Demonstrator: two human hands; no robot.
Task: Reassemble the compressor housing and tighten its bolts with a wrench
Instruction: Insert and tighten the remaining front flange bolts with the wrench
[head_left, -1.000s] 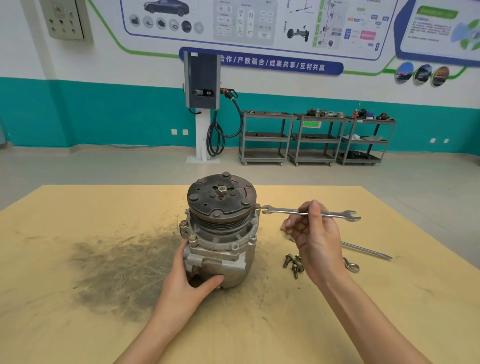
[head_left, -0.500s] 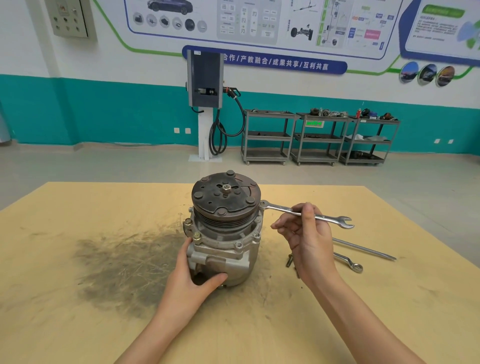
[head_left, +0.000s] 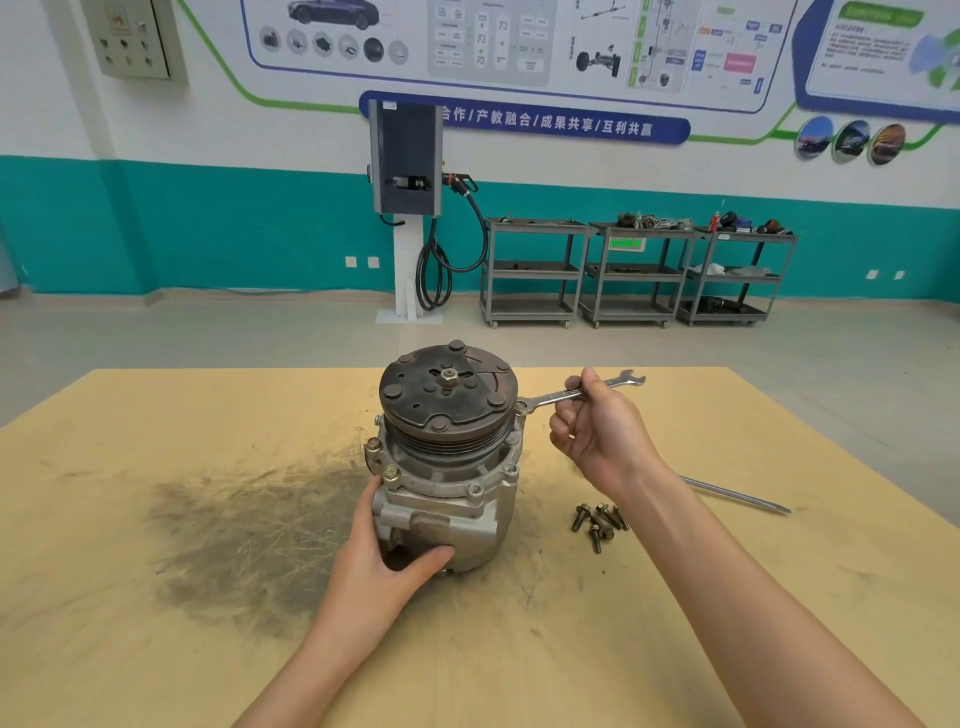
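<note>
You are tightening a flange bolt on the compressor at the centre of the frame.

The compressor (head_left: 447, 467) stands upright on the desk (head_left: 156, 649), pulley face up, and your left hand (head_left: 384, 566) steadies it, fingers and thumb curled against the lower housing. Your right hand (head_left: 602, 431) pinches the wrench (head_left: 571, 393) by its shaft; its near end sits on a bolt at the flange's right edge, just under the pulley rim. The housing looks joined, and several bolts (head_left: 390, 472) already sit in the flange, though you cannot tell how tight they are. A small heap of loose bolts (head_left: 597, 521) lies on the desk right of the compressor, under your right forearm, so fitting and tightening is likely only partly done. A long metal rod (head_left: 737, 496) lies further right.
</note>
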